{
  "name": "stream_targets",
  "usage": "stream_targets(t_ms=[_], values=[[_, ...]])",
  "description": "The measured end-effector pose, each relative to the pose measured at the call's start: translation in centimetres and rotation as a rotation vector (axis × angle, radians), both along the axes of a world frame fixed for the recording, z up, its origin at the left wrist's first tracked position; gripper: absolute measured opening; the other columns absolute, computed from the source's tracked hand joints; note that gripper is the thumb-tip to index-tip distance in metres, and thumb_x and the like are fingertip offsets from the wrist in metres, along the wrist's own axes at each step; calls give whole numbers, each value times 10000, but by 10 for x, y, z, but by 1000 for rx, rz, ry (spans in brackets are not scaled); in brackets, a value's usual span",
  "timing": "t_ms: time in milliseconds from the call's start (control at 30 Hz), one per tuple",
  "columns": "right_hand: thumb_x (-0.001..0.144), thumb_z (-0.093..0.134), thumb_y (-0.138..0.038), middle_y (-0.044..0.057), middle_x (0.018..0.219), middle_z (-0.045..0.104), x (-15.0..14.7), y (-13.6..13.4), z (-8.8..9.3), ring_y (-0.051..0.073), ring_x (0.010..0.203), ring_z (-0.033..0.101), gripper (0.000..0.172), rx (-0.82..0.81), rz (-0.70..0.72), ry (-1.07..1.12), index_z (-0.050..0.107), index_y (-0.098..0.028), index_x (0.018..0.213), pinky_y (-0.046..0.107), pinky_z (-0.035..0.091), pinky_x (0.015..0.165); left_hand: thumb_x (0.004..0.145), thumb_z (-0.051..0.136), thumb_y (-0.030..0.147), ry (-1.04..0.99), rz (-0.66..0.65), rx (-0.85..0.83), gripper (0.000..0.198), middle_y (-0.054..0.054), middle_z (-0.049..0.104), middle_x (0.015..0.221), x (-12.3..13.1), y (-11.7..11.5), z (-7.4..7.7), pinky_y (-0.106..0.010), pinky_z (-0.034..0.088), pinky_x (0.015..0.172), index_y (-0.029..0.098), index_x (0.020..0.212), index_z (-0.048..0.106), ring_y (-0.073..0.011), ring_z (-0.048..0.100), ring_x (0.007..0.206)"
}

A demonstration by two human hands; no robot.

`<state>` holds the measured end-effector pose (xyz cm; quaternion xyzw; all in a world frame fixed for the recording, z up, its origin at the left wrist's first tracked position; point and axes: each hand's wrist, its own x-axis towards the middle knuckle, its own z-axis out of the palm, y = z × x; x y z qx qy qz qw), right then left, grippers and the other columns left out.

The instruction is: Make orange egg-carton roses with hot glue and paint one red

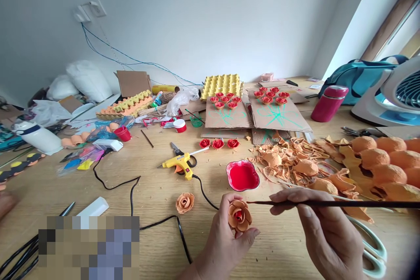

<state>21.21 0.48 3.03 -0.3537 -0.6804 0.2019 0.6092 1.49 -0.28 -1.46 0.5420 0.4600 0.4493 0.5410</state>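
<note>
My left hand (220,240) is closed around an orange flower (240,218) made of egg-carton pulp, whose centre is painted red. In my right hand (323,225) is a thin dark paintbrush (354,204), held level, its tip close to the flower's right edge. Just beyond my hands stands a small dish of red paint (243,176). An unpainted carton flower (184,203) lies to the left of my left hand. Farther back, three red flowers (218,144) sit in a row on the table.
A yellow glue gun (179,164) rests by scissors, its black cord running across the table (157,192). Carton scraps (295,162) and egg cartons (387,162) lie at right, near pale-handled scissors (374,249). Behind are cardboard sheets (226,118) with red flowers and a pink bottle (329,104).
</note>
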Motion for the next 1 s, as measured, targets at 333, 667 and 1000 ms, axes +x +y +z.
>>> stream_targets(t_ms=[333, 667, 1000], values=[[1081, 528, -204, 33, 1025, 764, 0, 3, -1, 127, 828, 809, 155, -28, -53, 12, 663, -232, 1152, 194, 649, 825, 876, 662, 170, 27, -53, 56, 509, -103, 625, 1187, -2, -4, -4, -314, 558, 927, 221, 1351, 486, -197, 632, 1024], [1047, 475, -88, 109, 1070, 756, 6, -10, -4, 167, 898, 798, 235, 33, 257, -273, 552, -221, 1225, 238, 664, 809, 759, 720, 103, 161, 78, 87, 460, -18, 682, 993, 3, -3, -3, -248, 547, 741, 233, 1141, 500, -156, 651, 836], [1050, 525, -158, 92, 1104, 776, 0, -14, -9, 154, 947, 792, 207, 50, 278, -440, 562, -230, 1241, 196, 626, 868, 813, 755, 175, 258, 93, 202, 480, -30, 713, 987, -1, -2, -6, -299, 553, 804, 232, 1239, 543, -183, 679, 852]])
